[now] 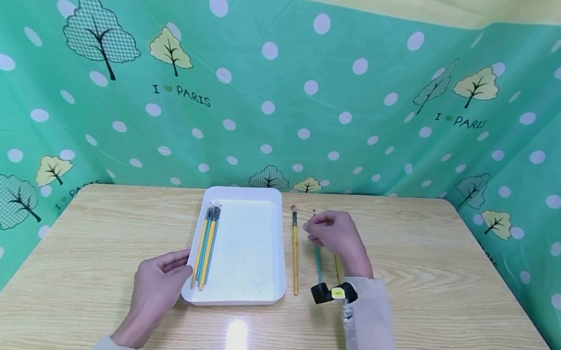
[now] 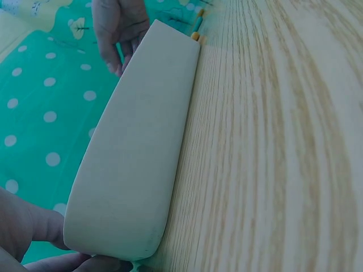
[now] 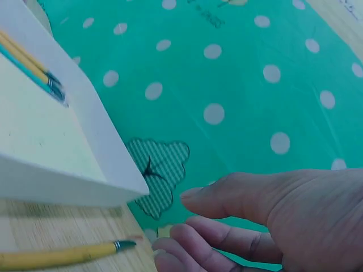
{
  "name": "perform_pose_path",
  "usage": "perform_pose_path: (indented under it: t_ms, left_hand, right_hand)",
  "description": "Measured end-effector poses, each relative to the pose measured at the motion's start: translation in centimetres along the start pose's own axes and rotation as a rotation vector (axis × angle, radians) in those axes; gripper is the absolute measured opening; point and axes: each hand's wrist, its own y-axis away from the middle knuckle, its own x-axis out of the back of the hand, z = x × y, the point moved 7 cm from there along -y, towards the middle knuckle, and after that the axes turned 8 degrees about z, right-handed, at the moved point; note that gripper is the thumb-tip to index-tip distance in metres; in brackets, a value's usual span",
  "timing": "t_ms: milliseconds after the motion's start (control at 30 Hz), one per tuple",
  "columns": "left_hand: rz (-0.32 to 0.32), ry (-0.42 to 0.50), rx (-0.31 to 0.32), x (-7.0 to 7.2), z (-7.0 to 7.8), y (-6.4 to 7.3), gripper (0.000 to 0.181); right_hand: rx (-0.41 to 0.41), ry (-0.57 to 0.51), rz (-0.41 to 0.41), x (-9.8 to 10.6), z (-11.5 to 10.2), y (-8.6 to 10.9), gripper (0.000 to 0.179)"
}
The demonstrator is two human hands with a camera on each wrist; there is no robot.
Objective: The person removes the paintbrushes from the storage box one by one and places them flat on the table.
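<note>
A white tray [image 1: 250, 247] stands on the table, and my left hand [image 1: 159, 285] grips its left rim near the front corner. Several paintbrushes [image 1: 208, 242], yellow, teal and blue, lie side by side along the tray's left wall, bristles toward the back. To the right of the tray a yellow paintbrush [image 1: 295, 252] lies on the wood. My right hand [image 1: 338, 237] hovers over a teal paintbrush [image 1: 318, 264] and another yellow paintbrush [image 1: 338, 268], hiding parts of both. Its thumb and fingers [image 3: 218, 241] are loosely bent and apart, with nothing between them in the right wrist view.
The wooden table [image 1: 454, 301] extends to both sides of the tray. A green polka-dot cloth [image 1: 247, 106] with printed trees hangs behind the table and along its sides. A black wrist camera [image 1: 321, 292] sits at my right cuff, close over the brush handles.
</note>
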Motion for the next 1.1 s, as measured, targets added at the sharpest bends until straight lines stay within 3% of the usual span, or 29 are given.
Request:
perform_pose_path:
  t_ms: [433, 833, 1100]
  left_hand:
    - [0.000, -0.003, 0.018, -0.1, 0.1, 0.0, 0.040]
    - [0.005, -0.016, -0.005, 0.1, 0.1, 0.1, 0.040]
    - [0.003, -0.014, 0.000, 0.1, 0.1, 0.2, 0.039]
  right_hand:
    - [0.073, -0.098, -0.062, -4.4, -2.8, 1.2, 0.012]
    - [0.171, -0.076, -0.114, -8.4, -4.1, 2.7, 0.018]
    - [0.181, -0.043, -0.138, -10.9, -4.2, 3.7, 0.021]
